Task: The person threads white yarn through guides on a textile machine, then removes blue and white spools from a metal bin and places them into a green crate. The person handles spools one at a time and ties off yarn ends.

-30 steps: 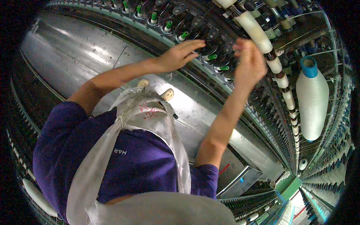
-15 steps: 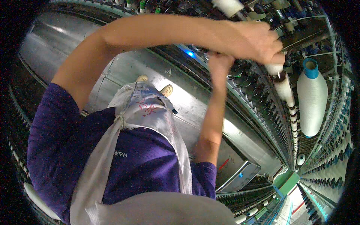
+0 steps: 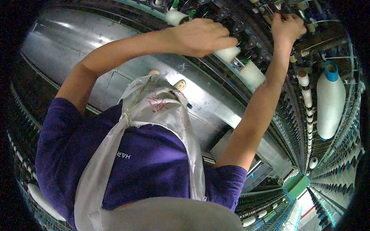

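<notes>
Grey floor (image 3: 77, 44), red-lettered apron (image 3: 158, 115), hands (image 3: 204, 37) near bobbins (image 3: 252, 74)

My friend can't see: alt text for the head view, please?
A person reaches over dark machinery, left hand close to white rolls, right hand farther right. They wear a purple shirt and white apron; a large white bobbin is at right.

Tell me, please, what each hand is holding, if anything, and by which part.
It cannot be told: the left hand is over one end of a white spool, any grip hidden; the right hand is among machine parts, contact unclear.
</notes>
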`<state>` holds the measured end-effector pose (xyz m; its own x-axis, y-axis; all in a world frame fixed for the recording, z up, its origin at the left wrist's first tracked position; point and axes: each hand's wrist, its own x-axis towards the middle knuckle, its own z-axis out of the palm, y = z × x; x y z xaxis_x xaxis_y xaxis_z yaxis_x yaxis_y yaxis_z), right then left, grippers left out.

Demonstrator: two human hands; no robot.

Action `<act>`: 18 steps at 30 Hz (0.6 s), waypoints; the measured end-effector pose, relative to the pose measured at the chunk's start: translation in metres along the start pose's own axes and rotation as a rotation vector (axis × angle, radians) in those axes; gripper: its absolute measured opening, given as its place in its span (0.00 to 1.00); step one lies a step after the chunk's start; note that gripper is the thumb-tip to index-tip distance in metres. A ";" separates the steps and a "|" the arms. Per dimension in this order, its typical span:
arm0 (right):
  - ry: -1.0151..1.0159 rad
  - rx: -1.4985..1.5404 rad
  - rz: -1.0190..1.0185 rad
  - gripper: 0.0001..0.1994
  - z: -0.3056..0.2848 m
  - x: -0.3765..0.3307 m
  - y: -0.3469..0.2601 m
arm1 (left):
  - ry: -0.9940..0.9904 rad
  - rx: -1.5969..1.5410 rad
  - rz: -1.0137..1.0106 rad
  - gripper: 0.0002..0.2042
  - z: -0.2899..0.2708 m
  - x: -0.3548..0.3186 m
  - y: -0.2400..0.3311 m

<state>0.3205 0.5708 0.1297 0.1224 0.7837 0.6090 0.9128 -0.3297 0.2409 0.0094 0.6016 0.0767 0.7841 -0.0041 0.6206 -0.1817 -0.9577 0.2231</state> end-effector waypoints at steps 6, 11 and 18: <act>-0.044 0.167 0.134 0.21 -0.002 -0.002 0.006 | 0.044 0.110 -0.013 0.20 0.003 -0.035 -0.015; 0.196 0.227 0.097 0.10 -0.074 -0.021 -0.034 | -0.117 0.105 0.000 0.21 0.029 -0.042 -0.021; 0.217 0.016 0.268 0.02 -0.169 -0.159 -0.134 | -0.105 0.248 0.177 0.20 0.027 0.009 -0.019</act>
<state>0.1126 0.4016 0.1287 0.2745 0.5397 0.7958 0.8657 -0.4990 0.0399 0.0358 0.6125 0.0581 0.8125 -0.1947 0.5494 -0.1810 -0.9803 -0.0796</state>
